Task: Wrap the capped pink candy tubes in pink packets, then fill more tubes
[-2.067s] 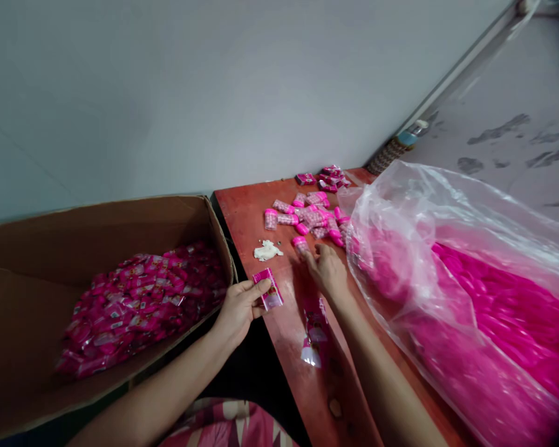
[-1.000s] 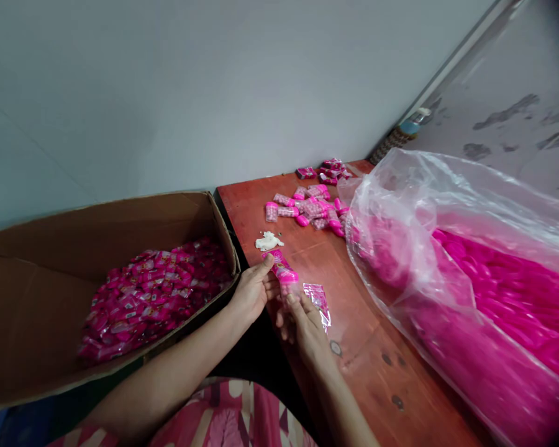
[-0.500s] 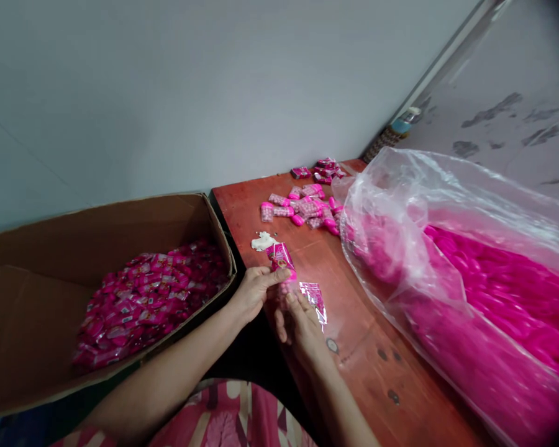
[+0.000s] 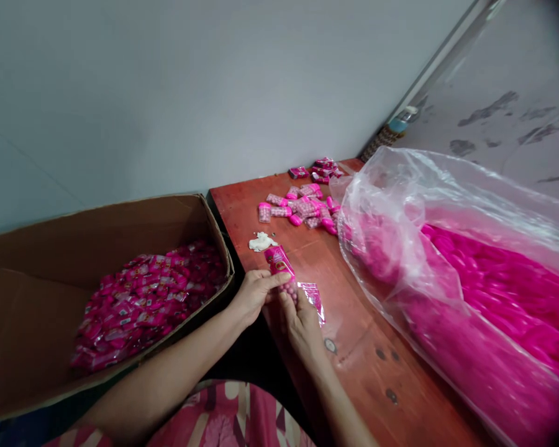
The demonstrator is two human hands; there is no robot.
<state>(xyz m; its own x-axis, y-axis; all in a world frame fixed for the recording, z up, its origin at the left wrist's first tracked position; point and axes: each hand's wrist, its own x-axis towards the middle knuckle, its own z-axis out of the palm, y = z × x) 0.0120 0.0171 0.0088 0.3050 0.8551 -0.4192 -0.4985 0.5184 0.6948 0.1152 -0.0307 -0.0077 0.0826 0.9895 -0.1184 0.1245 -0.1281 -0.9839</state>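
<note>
Between my hands is a small clear candy bottle (image 4: 290, 289) filled with pink balls. A shiny pink printed wrapper (image 4: 278, 259) covers its far end. My left hand (image 4: 255, 294) is closed on the wrapper and bottle from the left, thumb laid across the front. My right hand (image 4: 302, 324) pinches the near end of the bottle, its fingers partly hidden behind. A flat pink wrapper (image 4: 313, 302) lies on the table just right of my right hand. Beyond, more candy bottles (image 4: 302, 207) with pink caps lie in a loose heap.
A cardboard box (image 4: 32, 248) at left holds many wrapped pink packs (image 4: 144, 298). On the red wooden table (image 4: 368, 385) are a white lump (image 4: 261, 241) and a pile of pink packets (image 4: 325, 169). A large clear plastic bag (image 4: 386, 273) of bright pink pieces fills the right side.
The printed wrapper now reaches further down over the bottle, hiding its pink cap. My right-hand fingers have drawn in closer around the bottle's near end. The view has shifted slightly.
</note>
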